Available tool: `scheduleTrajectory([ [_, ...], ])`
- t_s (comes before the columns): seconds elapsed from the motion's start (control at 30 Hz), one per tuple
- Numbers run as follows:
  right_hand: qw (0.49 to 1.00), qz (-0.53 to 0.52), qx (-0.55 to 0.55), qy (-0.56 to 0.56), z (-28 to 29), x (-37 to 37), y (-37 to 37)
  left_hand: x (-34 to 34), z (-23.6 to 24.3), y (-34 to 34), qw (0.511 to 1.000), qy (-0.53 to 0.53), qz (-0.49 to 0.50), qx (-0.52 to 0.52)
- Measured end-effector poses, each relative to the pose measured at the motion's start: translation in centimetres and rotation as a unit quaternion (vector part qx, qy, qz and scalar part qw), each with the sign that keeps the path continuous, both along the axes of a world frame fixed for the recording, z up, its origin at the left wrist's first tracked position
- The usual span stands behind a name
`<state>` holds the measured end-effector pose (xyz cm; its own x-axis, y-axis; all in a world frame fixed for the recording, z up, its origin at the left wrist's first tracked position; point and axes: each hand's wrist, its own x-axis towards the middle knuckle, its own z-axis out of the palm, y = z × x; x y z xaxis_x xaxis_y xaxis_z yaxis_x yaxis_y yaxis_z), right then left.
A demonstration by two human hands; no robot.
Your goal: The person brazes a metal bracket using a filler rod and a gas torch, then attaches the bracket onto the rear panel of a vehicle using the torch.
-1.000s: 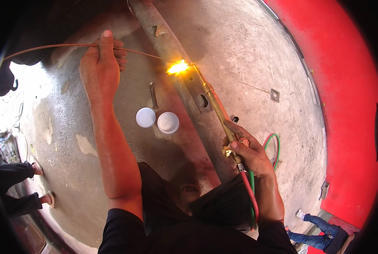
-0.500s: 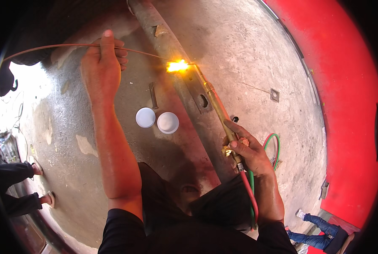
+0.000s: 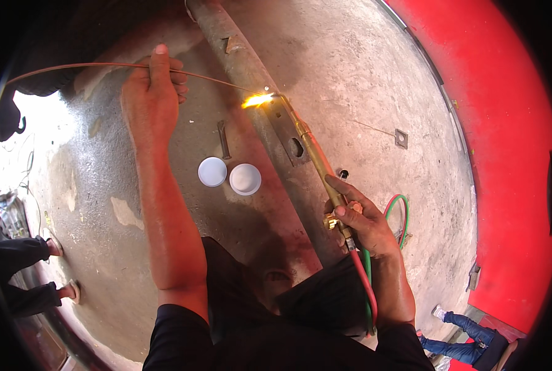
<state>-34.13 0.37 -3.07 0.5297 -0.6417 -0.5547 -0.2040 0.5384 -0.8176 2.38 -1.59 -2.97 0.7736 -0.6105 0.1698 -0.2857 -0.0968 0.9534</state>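
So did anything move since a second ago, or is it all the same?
Almost the same. The flame where the torch tip meets the thin rod flickers a little, that is all. The left hand still pinches the rod, and the right hand still grips the torch by its red and green hoses. The two white caps and the metal bar have not shifted.

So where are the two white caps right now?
In the head view, the two white caps lie side by side on the concrete floor, between the forearms, left of the metal bar.
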Motion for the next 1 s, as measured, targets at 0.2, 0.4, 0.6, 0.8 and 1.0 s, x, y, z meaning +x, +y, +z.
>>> scheduleTrajectory([
  [0.2, 0.998, -0.048, -0.032, -0.023, -0.7, -0.3, 0.0, -0.4, 2.6, 1.5, 0.999, -0.017, 0.027, -0.005],
  [0.4, 0.987, -0.098, 0.018, -0.126, 0.4, -0.8, -0.2, -0.2, 0.5, 1.6, 0.975, -0.056, -0.126, 0.173],
  [0.6, 0.986, -0.112, -0.001, -0.126, -0.1, -0.6, -0.1, -0.4, -9.4, -0.2, 0.9, -0.042, -0.324, 0.289],
  [0.8, 0.988, -0.082, 0.012, -0.127, 0.1, -0.9, -0.1, -1.0, -12.7, -0.8, 0.853, -0.088, -0.387, 0.34],
  [1.0, 0.992, -0.071, 0.029, -0.096, -0.1, -0.7, 0.1, 1.6, -5.1, 0.9, 0.922, -0.16, -0.253, 0.245],
])
